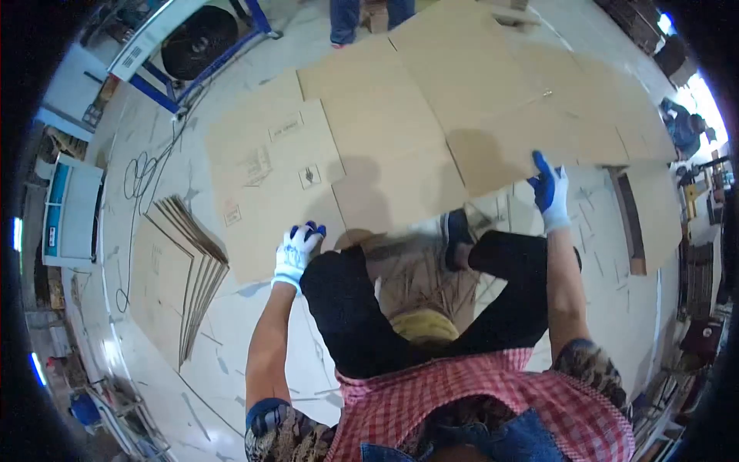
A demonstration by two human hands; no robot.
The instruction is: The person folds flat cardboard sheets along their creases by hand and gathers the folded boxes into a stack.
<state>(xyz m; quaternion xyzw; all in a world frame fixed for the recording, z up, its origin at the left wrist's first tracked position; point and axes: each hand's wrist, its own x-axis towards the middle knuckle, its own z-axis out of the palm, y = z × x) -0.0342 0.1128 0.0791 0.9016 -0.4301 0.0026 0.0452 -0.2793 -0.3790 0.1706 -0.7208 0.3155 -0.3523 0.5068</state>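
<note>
Filling my near view, a checked apron (pixel 446 389), then black trousers (pixel 342 304), knees wide apart over brown scraps (pixel 422 283). Now my left hand (pixel 296 250), gloved white with blue tips, is at the cardboard's (pixel 385 127) near edge, fingers bent and slightly apart; I can't tell if they pinch it. Over to my right hand (pixel 553 199), on the same edge further along: one blue digit reaches away, apart from the others, and again I can't tell whether there's a pinch. The cardboard spreads wide beyond both hands, slit into panels, printed at left. Off to that side, a fanned stack (pixel 163 269) lies on the floor (pixel 235 339). Further out, a loose cable (pixel 144 179), a blue-legged stand (pixel 160 96), and up top, another person's jeans (pixel 344 19).
</note>
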